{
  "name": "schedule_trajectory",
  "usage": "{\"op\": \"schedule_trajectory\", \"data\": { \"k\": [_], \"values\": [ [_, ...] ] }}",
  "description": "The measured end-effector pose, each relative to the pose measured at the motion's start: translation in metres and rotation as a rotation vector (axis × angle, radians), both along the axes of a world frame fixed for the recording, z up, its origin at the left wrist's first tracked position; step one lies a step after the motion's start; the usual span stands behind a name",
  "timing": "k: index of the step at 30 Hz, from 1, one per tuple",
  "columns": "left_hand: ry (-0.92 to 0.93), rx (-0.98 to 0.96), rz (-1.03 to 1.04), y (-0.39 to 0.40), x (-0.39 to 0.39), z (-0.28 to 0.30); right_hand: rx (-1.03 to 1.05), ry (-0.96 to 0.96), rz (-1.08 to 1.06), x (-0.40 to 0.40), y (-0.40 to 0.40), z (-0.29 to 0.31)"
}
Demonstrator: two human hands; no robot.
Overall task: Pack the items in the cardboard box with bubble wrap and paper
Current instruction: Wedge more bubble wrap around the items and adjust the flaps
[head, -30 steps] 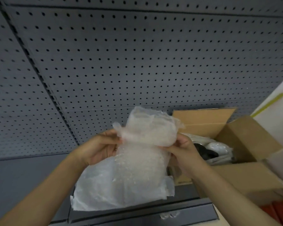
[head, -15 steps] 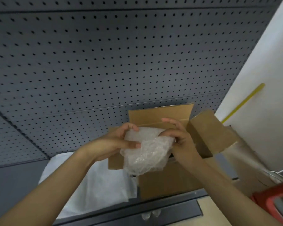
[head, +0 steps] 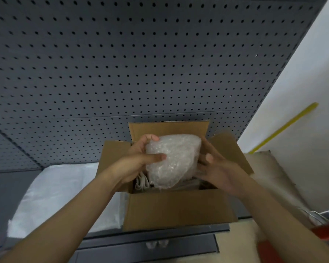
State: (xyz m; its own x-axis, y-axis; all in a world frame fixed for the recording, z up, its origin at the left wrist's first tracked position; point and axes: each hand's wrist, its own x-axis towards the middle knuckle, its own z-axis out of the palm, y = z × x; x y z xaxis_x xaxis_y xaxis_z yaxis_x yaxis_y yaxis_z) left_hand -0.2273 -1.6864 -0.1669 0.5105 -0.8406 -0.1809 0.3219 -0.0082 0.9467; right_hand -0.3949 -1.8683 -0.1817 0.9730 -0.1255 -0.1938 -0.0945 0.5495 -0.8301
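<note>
Grey pegboard wall [head: 122, 63] backed a dark worktop [head: 11, 188] bearing a white sheet [head: 55, 196]. Open cardboard box [head: 179, 209] stood beside it, flaps raised. Bubble-wrapped bundle [head: 173, 158] sat over its opening, gripped by left hand [head: 139, 160]; right hand [head: 215, 168] touched it, fingers straight.

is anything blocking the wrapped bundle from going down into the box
Nothing visible blocks it. The bubble-wrapped bundle, held by the left hand with the right hand at its side, sits over the open brown cardboard box. The flaps are folded out; crumpled paper lies below it inside.
</note>
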Motion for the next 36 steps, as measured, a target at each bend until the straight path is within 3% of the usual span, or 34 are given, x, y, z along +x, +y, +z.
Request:
{"op": "schedule_trajectory", "data": {
  "k": [6, 10, 14, 18, 23, 27, 30, 33, 36],
  "values": [
    [-0.06, 0.022, 0.115, -0.017, -0.004, -0.013, 0.012, 0.162, -0.052, 0.015, 0.018, -0.012],
    [-0.378, 0.103, 0.201, -0.023, 0.001, -0.021, -0.056, 0.184, -0.106, 0.023, 0.019, -0.006],
    [-0.529, 0.091, 0.289, -0.032, -0.004, -0.023, -0.227, 0.194, -0.222, 0.031, 0.022, -0.002],
    [-0.528, 0.082, 0.244, -0.041, -0.005, -0.029, -0.467, 0.271, -0.423, 0.041, 0.015, 0.002],
    [-0.522, 0.141, 0.147, -0.052, -0.001, -0.039, -0.611, 0.276, -0.338, 0.039, -0.013, 0.002],
    [-0.468, 0.159, 0.01, -0.059, -0.004, -0.057, -0.857, 0.311, -0.293, 0.036, -0.045, 0.003],
    [-0.62, 0.304, -0.114, -0.059, -0.007, -0.074, -1.189, 0.382, -0.169, 0.033, -0.067, 0.002],
    [-0.858, 0.487, -0.428, -0.058, -0.011, -0.078, -1.381, 0.406, -0.005, 0.035, -0.074, 0.0],
    [-0.855, 0.56, -0.714, -0.063, -0.02, -0.083, -1.44, 0.437, 0.073, 0.042, -0.075, -0.006]
  ]
}}
